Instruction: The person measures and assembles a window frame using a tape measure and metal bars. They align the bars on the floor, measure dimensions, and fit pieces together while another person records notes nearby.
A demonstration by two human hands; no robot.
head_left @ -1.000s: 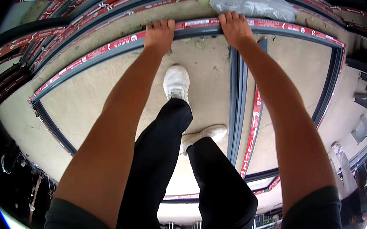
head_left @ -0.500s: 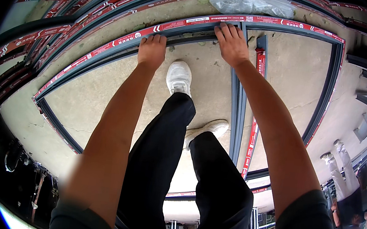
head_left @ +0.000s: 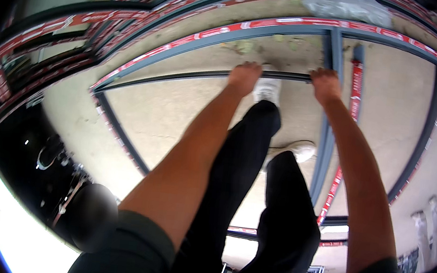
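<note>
My left hand (head_left: 244, 77) and my right hand (head_left: 325, 87) both grip a thin dark metal frame rail (head_left: 182, 74) that runs from left to right in front of me. A dark side rail (head_left: 122, 133) goes down from its left end. Behind it lies a larger grey frame with red tape (head_left: 274, 25) on the concrete floor (head_left: 167, 114). A grey upright bar (head_left: 325, 138) of the frame passes under my right hand. My black trouser legs and white shoes (head_left: 267, 91) stand inside the frame.
More taped frames (head_left: 70, 22) are stacked at the left and far side. A crumpled clear plastic sheet (head_left: 349, 6) lies at the top. A red-taped strip (head_left: 340, 166) runs along the grey upright bar. Dark equipment (head_left: 58, 172) sits at the lower left.
Both hands have come away from the red-taped far rail and toward me, and now grip the thin dark rail, which stands apart from the taped frame.
</note>
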